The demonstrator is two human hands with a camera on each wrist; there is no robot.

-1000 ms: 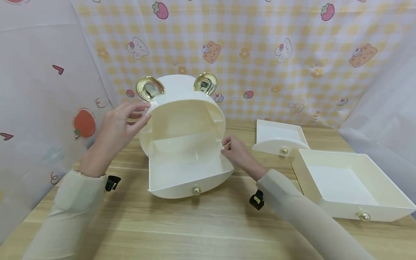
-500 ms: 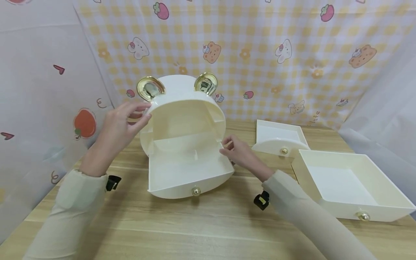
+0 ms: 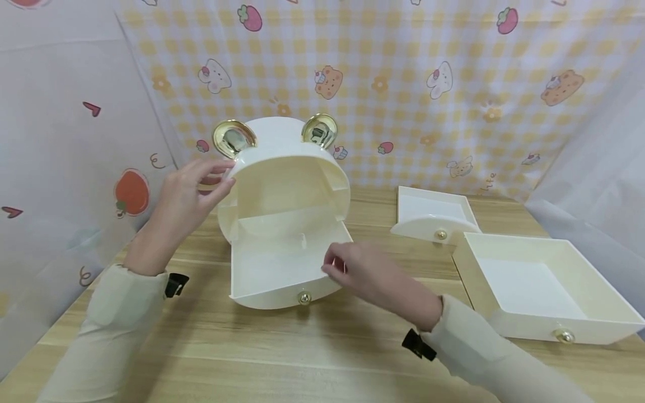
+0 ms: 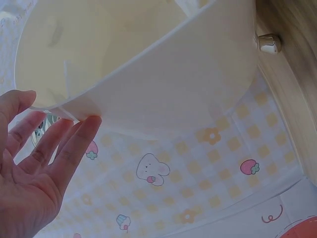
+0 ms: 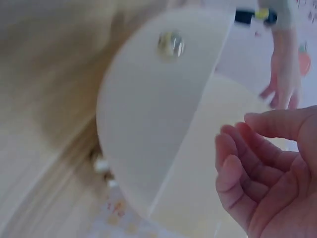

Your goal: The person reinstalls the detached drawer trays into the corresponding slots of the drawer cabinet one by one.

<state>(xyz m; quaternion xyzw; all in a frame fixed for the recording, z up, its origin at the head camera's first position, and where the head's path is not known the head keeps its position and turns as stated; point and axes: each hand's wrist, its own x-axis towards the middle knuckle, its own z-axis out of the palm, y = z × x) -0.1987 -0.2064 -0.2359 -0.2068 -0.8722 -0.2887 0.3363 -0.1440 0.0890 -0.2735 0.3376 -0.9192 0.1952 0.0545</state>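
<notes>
my right hand (image 3: 365,277) off side of drawer (image 3: 272,300), now near its front, loosely curled, empty; left hand (image 3: 183,187) spread against case (image 3: 277,134); drawer unmoved, jutting out.

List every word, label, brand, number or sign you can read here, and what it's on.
"life": printed sideways on the checked backdrop, head view; its third letter is unclear.
Small printed marks in the right wrist view: too blurred to read.
Eared cabinet and drawers: no lettering visible.
</notes>
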